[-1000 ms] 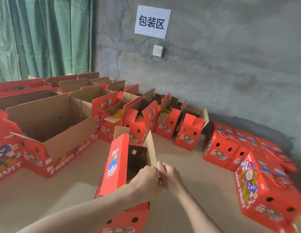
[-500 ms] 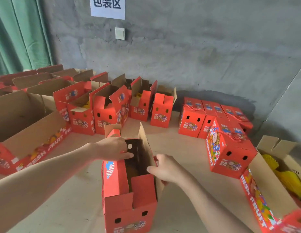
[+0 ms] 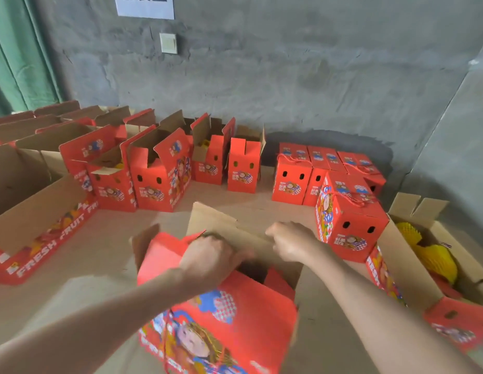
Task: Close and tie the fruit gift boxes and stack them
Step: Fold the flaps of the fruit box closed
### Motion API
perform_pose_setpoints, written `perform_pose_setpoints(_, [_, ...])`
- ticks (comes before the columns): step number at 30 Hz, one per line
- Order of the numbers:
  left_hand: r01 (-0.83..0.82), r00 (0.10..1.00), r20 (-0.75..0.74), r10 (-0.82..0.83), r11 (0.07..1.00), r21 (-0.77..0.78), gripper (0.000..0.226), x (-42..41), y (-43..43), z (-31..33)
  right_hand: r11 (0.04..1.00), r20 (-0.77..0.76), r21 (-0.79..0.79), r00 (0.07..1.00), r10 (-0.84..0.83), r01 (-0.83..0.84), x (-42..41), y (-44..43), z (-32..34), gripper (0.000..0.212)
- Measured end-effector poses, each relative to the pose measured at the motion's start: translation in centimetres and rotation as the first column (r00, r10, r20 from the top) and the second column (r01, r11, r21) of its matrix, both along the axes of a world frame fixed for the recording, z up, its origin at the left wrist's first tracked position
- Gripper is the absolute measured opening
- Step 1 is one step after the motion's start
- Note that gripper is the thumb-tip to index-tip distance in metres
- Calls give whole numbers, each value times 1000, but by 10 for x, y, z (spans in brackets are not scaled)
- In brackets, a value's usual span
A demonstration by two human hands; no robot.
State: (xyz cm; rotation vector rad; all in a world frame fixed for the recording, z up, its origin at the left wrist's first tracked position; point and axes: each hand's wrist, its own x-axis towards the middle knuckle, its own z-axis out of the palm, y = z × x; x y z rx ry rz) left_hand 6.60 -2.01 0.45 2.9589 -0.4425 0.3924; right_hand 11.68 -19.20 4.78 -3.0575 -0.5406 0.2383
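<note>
Both grip box [image 3: 243,317], L hand [image 3: 208,256], R hand [image 3: 291,241]

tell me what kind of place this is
Probably a fruit packing room or warehouse: rows of open red gift boxes, closed tied boxes at the right, netted yellow fruit in a carton, all against a bare concrete wall with a paper sign.

A red printed cardboard gift box [image 3: 221,314] is stood open under the left hand [image 3: 208,261] and right hand [image 3: 291,245], its flaps raised. A closed cord-tied box [image 3: 351,228] is set just right of the right hand; open red boxes [image 3: 154,179] are lined up beyond the left.
</note>
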Motion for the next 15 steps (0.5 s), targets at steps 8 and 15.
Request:
perform_pose_setpoints(8, [197, 956, 219, -195, 980, 12, 66, -38, -58, 3, 991, 109, 124, 991, -73, 60, 0, -44, -5, 41])
perform_pose_setpoints(15, [260, 930, 277, -243, 965, -25, 58, -47, -63, 8, 937, 228, 342, 960, -162, 76, -1, -52, -28, 12])
